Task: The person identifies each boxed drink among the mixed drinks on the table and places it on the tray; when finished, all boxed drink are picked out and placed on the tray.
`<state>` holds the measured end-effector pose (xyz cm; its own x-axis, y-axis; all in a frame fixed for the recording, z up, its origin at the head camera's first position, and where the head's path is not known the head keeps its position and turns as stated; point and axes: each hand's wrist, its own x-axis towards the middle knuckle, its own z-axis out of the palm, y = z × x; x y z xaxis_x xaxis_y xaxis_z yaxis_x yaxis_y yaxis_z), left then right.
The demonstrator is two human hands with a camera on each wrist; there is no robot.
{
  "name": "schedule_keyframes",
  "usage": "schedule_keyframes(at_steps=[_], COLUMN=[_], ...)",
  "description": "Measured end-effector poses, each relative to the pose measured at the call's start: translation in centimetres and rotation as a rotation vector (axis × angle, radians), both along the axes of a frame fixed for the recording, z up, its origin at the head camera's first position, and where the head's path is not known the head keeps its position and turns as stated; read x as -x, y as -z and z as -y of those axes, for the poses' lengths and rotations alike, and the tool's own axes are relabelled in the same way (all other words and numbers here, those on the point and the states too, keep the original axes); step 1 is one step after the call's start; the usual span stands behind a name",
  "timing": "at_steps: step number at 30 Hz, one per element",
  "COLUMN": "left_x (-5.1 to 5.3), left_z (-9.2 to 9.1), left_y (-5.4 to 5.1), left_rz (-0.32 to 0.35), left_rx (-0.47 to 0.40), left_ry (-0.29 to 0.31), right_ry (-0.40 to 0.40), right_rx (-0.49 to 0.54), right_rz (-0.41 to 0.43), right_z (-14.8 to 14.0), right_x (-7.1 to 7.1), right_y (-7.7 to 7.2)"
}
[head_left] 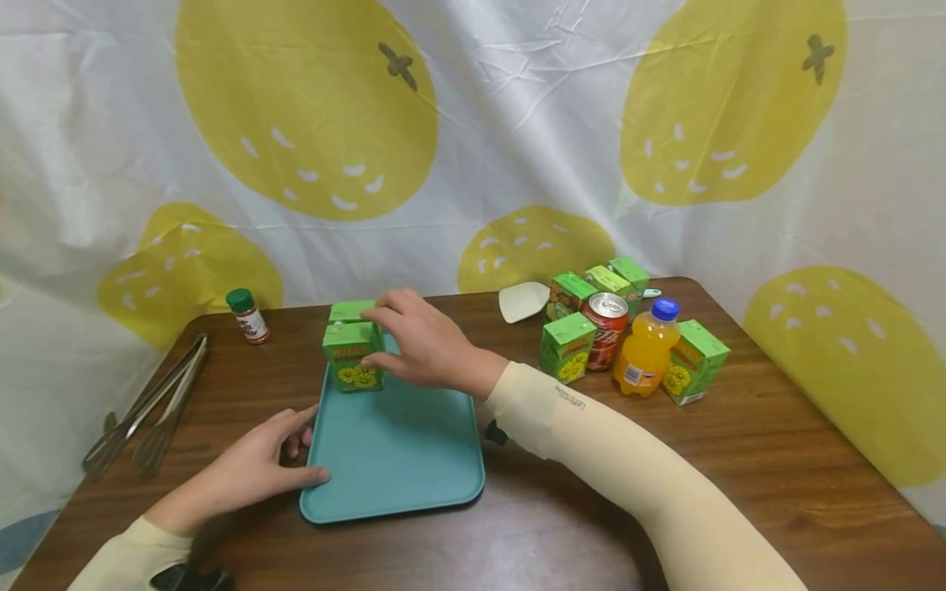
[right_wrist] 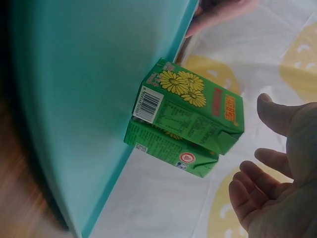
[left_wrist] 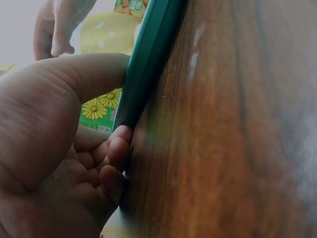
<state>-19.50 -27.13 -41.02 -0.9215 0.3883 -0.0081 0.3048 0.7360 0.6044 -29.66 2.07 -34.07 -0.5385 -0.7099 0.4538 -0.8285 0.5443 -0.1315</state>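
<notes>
A teal tray lies on the table, with two green drink cartons printed with yellow flowers standing one behind the other at its far left corner. My left hand holds the tray's left edge, thumb on the rim and fingers against the side; the left wrist view shows this thumb and the curled fingertips. Above and right of the cartons is my right hand. In the right wrist view its fingers are spread, apart from the nearer carton, and hold nothing.
Right of the tray stand several more green cartons, a red soda can and an orange drink bottle. A white scoop-like utensil lies behind them. On the left are a green-capped spice jar and long metal utensils.
</notes>
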Motion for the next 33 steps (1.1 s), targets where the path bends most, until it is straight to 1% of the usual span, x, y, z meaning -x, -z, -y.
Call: schedule_keyframes(at_steps=[4, 9, 16, 23, 33], left_x=[0.0, 0.1, 0.2, 0.1, -0.1], left_z=[0.0, -0.1, -0.2, -0.2, -0.2], left_y=[0.1, 0.2, 0.1, 0.2, 0.2], left_rz=[0.005, -0.004, 0.006, 0.005, 0.006], left_rx=[-0.004, -0.002, 0.004, 0.007, 0.01], left_ry=[-0.005, 0.0, -0.003, -0.009, -0.014], right_ry=[-0.01, -0.034, -0.023, 0.004, 0.004], right_rx=[0.014, 0.053, 0.064, 0.082, 0.137], right_rz=[-0.038, -0.072, -0.111, -0.106, -0.11], right_z=[-1.2, -3.1, -6.0, -8.9, -12.5], right_x=[-0.5, -1.1, -2.3, -2.9, -3.4], right_y=[0.0, 0.0, -0.1, 0.1, 0.0])
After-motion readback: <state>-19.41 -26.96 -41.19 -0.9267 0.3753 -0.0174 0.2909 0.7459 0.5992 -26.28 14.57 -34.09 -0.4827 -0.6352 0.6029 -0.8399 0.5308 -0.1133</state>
